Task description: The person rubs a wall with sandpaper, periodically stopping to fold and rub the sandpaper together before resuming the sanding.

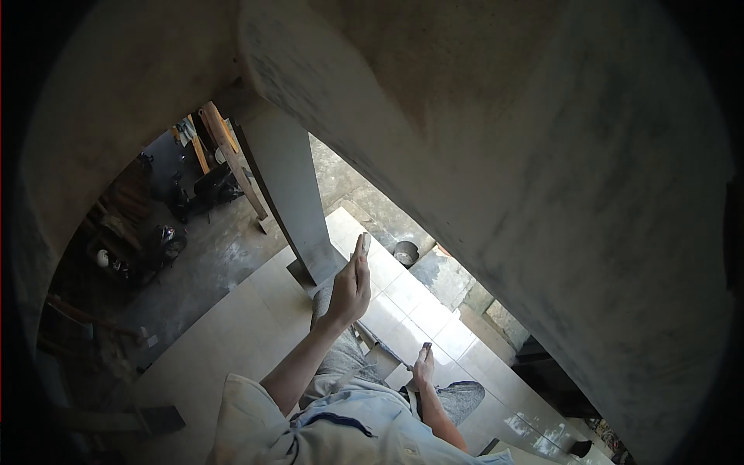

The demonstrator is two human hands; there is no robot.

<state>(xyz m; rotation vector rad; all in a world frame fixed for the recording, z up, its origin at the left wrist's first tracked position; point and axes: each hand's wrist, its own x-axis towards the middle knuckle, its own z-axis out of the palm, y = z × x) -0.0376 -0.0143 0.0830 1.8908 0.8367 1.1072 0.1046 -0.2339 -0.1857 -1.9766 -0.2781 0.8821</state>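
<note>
My left hand (351, 290) is raised in front of my body, its fingers pressed together around a flat, pale piece (366, 242) whose end sticks out past the fingertips. I cannot make out what kind of thing it is. Lower and to the right, my right hand (423, 370) is closed near my knee. A small dark-ended object (427, 346) pokes out of its top; its kind does not show. Between the hands, a thin dark bar (380, 341) runs beside my grey trousers (341, 353).
A large mottled whitish surface (496, 170) fills the upper right, close to me. A grey pillar (283, 186) stands ahead. Below are white floor tiles (407, 310), with a dark bucket (405, 253) beyond them. Motorbikes (167, 244) and wooden planks (232, 159) stand at the left.
</note>
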